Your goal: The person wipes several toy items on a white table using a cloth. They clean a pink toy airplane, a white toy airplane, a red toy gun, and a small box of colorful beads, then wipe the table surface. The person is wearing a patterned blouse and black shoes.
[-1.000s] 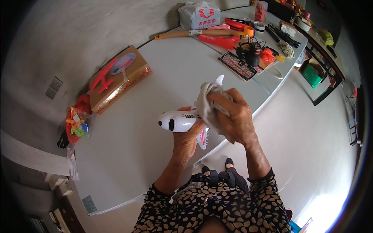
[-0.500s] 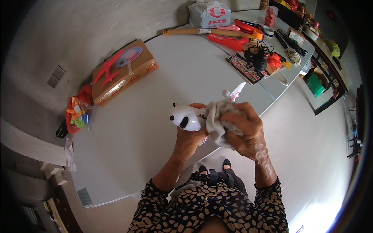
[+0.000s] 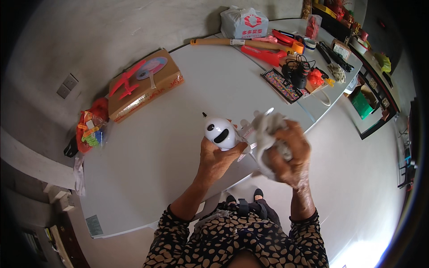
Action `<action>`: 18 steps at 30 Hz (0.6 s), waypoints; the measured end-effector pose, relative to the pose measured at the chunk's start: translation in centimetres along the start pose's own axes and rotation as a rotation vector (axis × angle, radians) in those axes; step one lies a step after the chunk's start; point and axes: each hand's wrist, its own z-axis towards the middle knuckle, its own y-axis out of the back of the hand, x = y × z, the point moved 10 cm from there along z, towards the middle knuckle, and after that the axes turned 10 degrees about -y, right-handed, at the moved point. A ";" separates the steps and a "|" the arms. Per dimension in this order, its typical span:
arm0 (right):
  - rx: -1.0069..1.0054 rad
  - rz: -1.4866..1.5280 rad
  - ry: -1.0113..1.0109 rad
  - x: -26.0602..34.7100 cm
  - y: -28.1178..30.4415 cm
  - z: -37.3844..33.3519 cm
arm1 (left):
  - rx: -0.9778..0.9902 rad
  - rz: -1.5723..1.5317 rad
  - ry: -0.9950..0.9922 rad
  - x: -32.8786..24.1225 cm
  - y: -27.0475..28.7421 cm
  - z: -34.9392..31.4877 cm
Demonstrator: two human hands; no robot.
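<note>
A white toy airplane (image 3: 230, 138) with a black nose and a black windshield patch is held above the table's near edge. My left hand (image 3: 214, 161) is wrapped round its front part from below, thumb across the near side. My right hand (image 3: 294, 154) grips a crumpled grey cloth (image 3: 266, 129) beside the plane's tail end. The cloth and hand cover much of the tail and wings, and I cannot tell whether the cloth touches the plane.
On the pale table (image 3: 147, 178) a cardboard box (image 3: 165, 82) carries a pink toy plane (image 3: 127, 80) and a round fan (image 3: 151, 67). Farther right lie a spiral notebook (image 3: 281, 85), a black corded device (image 3: 296, 73), tape rolls (image 3: 298, 47) and a plastic bag (image 3: 243, 22).
My right hand with the cloth has shifted right and slightly nearer. The toy airplane has moved a little right and turned, its nose now facing more toward me.
</note>
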 end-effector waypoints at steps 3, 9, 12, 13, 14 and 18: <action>0.024 -0.102 0.262 3.5 -0.1 0.9 | 0.100 0.037 0.052 0.1 -1.0 -0.4; 0.149 -0.042 0.131 3.8 -4.0 1.7 | 0.185 -0.289 0.036 0.2 -3.0 -1.0; 0.234 0.208 -0.033 1.3 -4.2 2.4 | 0.204 -0.208 0.029 0.2 -3.1 -1.2; 0.216 0.222 -0.046 1.0 -4.0 2.5 | 0.216 -0.175 0.023 0.0 -3.1 -1.1; 0.198 0.235 -0.059 0.8 -3.9 2.6 | 0.228 -0.142 0.017 -0.1 -3.1 -1.1; 0.227 0.524 -0.515 -2.5 -4.0 1.9 | 0.238 0.211 -0.058 -0.6 -2.6 -0.6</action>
